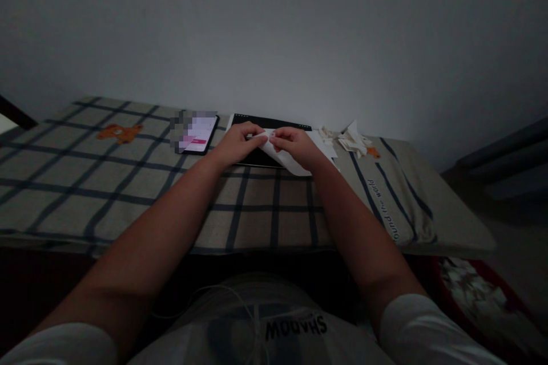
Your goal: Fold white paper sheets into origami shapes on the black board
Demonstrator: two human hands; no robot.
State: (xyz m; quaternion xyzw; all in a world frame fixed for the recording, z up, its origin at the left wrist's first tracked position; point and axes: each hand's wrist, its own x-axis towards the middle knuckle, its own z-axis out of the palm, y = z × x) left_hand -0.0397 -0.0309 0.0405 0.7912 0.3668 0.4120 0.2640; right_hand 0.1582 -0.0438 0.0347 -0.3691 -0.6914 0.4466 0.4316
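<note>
A white sheet of paper (291,163) is pinched between my two hands, its loose part hanging down to the right. My left hand (241,142) grips the upper left end with thumb and fingers. Close beside it, my right hand (295,145) is closed on the same sheet, fingertips almost meeting those of the left. Beneath the hands lies a flat black board or pad (257,157) with a row of small light marks along its far edge. More white paper shows by my right wrist, partly hidden.
A lit phone (199,134) lies left of the black pad. Crumpled paper scraps (354,140) are at the right. A checked cloth (141,177) covers the table, which stands against a grey wall (274,40). On the floor at lower right, a red bin (440,282) holds paper scraps.
</note>
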